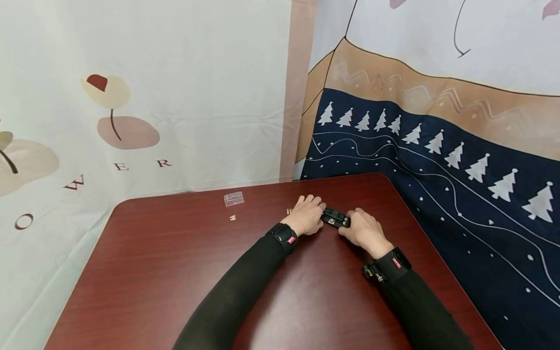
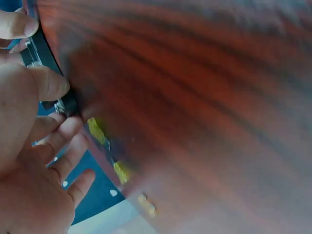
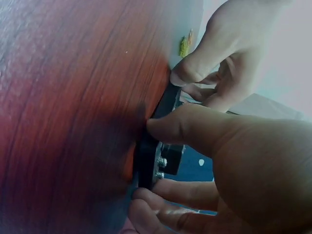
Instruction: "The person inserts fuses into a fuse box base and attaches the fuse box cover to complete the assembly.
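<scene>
A black rectangular block with small metal fittings on its top lies between both hands at the far right part of the table. My left hand pinches its left end, thumb on the near side and fingertips beyond. At the other end, my right hand grips it between thumb and fingers. Silver screw-like parts stick out of the block in the right wrist view. The other fingers of the left hand spread loosely past the block's end in the left wrist view.
A clear plastic piece lies near the table's back edge, with small tan pieces before it. Yellow pieces lie beside the left hand. Patterned curtains hang behind the table and along its right side.
</scene>
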Motion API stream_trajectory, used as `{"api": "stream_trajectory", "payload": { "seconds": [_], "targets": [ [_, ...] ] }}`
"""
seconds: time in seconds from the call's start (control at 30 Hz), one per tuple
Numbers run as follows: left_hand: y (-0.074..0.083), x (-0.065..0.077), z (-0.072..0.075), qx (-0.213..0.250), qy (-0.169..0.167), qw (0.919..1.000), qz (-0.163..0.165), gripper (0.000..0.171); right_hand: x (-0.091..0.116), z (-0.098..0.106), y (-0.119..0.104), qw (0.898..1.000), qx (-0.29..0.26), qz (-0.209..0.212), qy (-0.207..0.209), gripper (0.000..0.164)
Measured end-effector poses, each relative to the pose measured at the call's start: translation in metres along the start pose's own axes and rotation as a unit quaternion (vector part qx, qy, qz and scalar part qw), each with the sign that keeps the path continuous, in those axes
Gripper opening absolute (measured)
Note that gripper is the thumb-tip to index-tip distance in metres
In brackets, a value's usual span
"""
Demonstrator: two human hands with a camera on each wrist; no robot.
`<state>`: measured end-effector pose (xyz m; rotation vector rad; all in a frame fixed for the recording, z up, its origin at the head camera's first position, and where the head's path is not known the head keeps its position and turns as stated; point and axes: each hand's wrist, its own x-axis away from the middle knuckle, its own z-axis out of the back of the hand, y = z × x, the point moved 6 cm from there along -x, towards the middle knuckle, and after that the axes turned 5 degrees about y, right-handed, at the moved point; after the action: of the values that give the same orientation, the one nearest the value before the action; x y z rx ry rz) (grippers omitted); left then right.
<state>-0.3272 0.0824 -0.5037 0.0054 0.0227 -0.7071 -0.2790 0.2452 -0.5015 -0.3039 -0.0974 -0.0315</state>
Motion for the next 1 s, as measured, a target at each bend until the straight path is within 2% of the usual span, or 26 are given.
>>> {"api": "stream_trajectory", "payload": {
  "seconds": [0.2, 0.37, 0.5, 0.77, 1.0],
  "targets": [
    [-0.006, 0.004, 0.009, -0.002, 0.022, 0.9997, -0.011, 0.055, 0.001, 0.006, -0.004, 0.999, -0.001, 0.025, 0.033, 0.060],
    [-0.022, 0.023, 0.020, 0.027, 0.052, 0.9983, -0.006, 0.054, 0.004, 0.010, -0.022, 0.997, -0.007, 0.055, 0.056, 0.059],
    [-0.043, 0.049, 0.020, 0.047, 0.070, 0.9964, 0.010, 0.053, 0.004, 0.002, -0.045, 0.995, -0.010, 0.086, 0.056, 0.059],
    [-0.085, 0.109, 0.013, 0.064, 0.082, 0.9934, 0.050, 0.054, 0.003, -0.023, -0.104, 0.988, -0.009, 0.153, 0.034, 0.056],
    [-0.110, 0.157, 0.013, 0.066, 0.077, 0.9903, 0.095, 0.052, 0.003, -0.041, -0.153, 0.982, -0.021, 0.187, 0.004, 0.053]
  ]
}}
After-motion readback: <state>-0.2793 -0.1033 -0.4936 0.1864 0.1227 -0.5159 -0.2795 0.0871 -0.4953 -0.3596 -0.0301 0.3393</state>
